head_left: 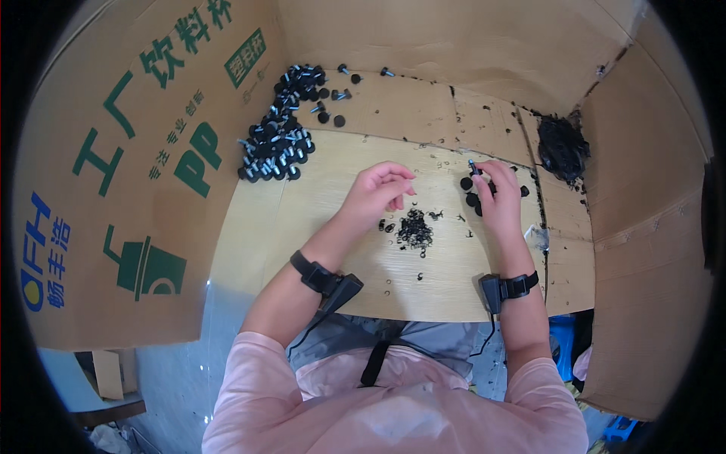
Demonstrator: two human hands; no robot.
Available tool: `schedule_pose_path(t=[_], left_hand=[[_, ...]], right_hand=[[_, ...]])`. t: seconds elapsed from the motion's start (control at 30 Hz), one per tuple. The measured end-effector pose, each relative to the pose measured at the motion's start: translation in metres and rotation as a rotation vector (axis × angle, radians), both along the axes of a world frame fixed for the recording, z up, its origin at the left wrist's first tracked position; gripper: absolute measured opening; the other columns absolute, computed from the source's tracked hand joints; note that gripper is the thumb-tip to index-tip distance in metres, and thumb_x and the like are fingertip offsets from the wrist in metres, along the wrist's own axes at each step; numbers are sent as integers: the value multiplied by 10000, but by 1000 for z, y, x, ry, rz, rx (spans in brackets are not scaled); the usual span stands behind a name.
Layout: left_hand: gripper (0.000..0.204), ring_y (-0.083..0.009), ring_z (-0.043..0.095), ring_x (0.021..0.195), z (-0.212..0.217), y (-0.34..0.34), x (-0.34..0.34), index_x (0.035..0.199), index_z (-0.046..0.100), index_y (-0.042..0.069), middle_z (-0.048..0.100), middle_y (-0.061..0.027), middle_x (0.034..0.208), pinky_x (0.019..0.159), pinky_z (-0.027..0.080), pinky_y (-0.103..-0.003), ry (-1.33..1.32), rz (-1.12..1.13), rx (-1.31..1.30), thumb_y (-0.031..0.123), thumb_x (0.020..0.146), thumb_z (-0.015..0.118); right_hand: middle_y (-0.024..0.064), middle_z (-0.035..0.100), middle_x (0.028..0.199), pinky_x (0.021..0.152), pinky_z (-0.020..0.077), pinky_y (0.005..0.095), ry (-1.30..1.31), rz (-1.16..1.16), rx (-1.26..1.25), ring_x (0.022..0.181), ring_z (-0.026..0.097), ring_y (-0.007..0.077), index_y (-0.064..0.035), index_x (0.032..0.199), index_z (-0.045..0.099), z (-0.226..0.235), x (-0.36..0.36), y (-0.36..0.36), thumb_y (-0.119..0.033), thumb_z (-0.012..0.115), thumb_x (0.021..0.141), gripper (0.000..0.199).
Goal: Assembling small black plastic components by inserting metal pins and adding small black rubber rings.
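My right hand [501, 198] is closed on a black-headed bolt [474, 168], whose bluish metal shank points up and away. Several loose black knob heads [466, 183] lie beside and under its fingers. To the left, my left hand [382, 187] hovers over the board with thumb and fingertips pinched together; what they hold, if anything, is too small to make out. Just nearer than it lies a heap of small black C-shaped clips [414, 229], with a few scattered around.
A large pile of black-headed bolts [276, 144] lies at the far left, with loose ones beyond. At the far right sits a crumpled black plastic bundle [563, 147]. Cardboard walls [469, 45] enclose the pale board [333, 265]. Black straps with small boxes [330, 284] circle both wrists.
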State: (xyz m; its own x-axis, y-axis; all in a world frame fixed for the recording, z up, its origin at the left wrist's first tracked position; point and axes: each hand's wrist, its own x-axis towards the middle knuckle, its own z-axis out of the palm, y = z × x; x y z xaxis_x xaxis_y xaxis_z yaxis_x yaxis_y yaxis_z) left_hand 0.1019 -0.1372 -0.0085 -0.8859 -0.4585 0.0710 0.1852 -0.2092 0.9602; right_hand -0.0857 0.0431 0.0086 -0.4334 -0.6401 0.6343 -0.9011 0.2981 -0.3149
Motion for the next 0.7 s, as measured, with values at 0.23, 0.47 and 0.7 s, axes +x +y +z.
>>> schedule_pose_path(t=[0.23,0.47,0.7], left_hand=[[220,-97,583,663,2,14,-3,1082,597,23,627,-39,807,603,461,-219,-41,-73,-8,183,939,549],[159,-66,549,614,-2,13,-6,917,601,30,597,-2,755,560,452,-205,-85,-96,9,187,932,585],[104,-66,579,685,-2,20,-1,937,607,9,630,-17,794,624,480,-205,-66,-117,-173,111,917,607]], right_hand=[[111,620,1022,728,506,287,-462,573,-45,852,615,197,-20,1051,624,-3,56,-18,-10,650,807,245],[114,581,1039,747,520,283,-664,661,-208,863,605,178,1,1062,572,-23,57,-24,36,664,774,304],[83,594,1025,778,496,262,-888,735,-249,899,593,129,3,1075,556,-24,59,-21,40,644,809,282]])
